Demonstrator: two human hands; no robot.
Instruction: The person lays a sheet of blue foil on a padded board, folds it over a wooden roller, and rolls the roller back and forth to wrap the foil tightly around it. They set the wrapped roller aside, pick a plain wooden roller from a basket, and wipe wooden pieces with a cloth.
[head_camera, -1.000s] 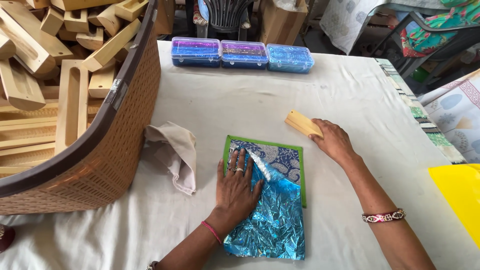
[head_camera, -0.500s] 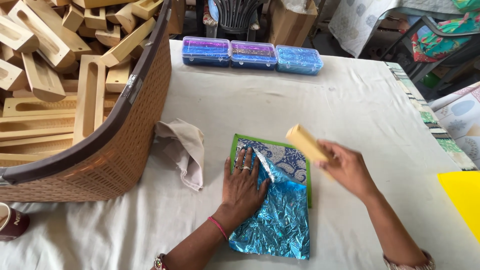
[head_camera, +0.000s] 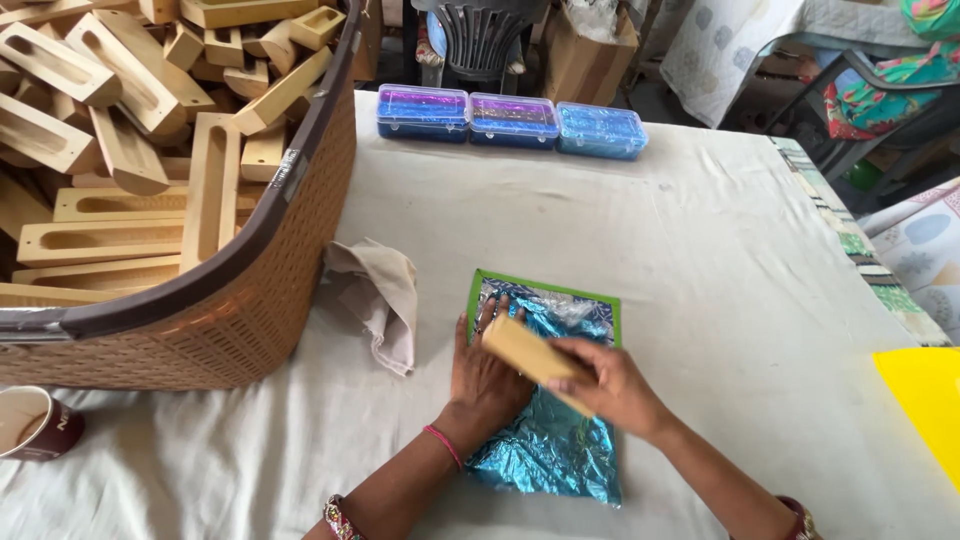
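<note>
one wooden block (head_camera: 528, 358) sits clamped in the fingers of the right hand (head_camera: 608, 388), held over the blue foil sheet (head_camera: 556, 440) at the near middle of the worktop (head_camera: 700, 250). the left hand (head_camera: 487, 372) lies flat on the foil, fingers spread apart. a green-edged board (head_camera: 548, 296) lies under the foil. left of it lie a beige cloth (head_camera: 380, 296) and a wicker basket (head_camera: 250, 310) of wooden pieces; three plastic boxes (head_camera: 510, 120) stand far.

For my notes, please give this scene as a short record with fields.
left hand: flat on the blue foil sheet
right hand: holds a wooden block over the foil
under foil: green-edged board
beside: beige cloth, woven basket of wooden pieces
far edge: three plastic boxes
surface: white tablecloth
</note>
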